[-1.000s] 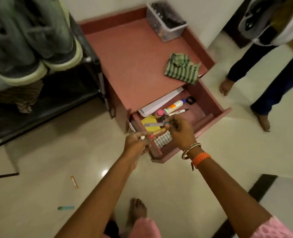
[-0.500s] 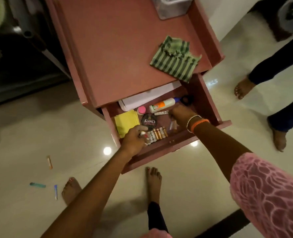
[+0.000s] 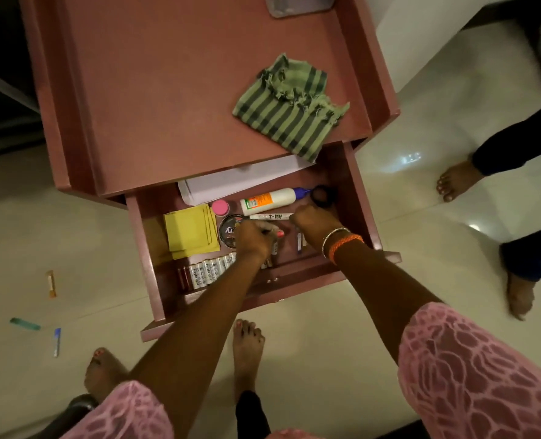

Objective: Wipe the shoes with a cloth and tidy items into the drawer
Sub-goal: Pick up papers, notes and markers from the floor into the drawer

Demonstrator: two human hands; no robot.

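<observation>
floor, far left: three small items lie loose on the tiles, an orange stick (image 3: pixel 51 283), a teal piece (image 3: pixel 25 324) and a small blue pen (image 3: pixel 57 342). none of them has shifted over the last second. judgement: still to be collected if tidying is to finish.

drawer (image 3: pixel 145 248) pulled open under the pink cabinet top. contents from left: yellow pad (image 3: pixel 190 231), pink cap (image 3: pixel 220 207), round polish tin (image 3: pixel 229 231) partly under the wrist, row of batteries (image 3: pixel 207 272) along the front wall, glue bottle (image 3: pixel 267 201), white marker (image 3: pixel 270 216), white paper at the back.

left hand (image 3: pixel 255 240): one second ago it was above the drawer front, pinching small sticks; half a second ago it was low by the batteries; now it is further inside, over the tin, fingers curled round a thin pen-like item (image 3: pixel 270 231). exact item unclear.

right hand (image 3: pixel 313 221): a second ago it held a pen above the drawer; now it is down inside, fingers curled under near the marker's right end. whether it holds anything i cannot tell. a dark slim item (image 3: pixel 299 243) lies just beside the wrist, possibly just set down.

striped cloth (image 3: pixel 289 107) lies on the cabinet top, same spot throughout, corner overhanging the drawer. shoes not in view now.

judgement: items are going into the drawer; the cloth and the floor pieces remain.
</observation>
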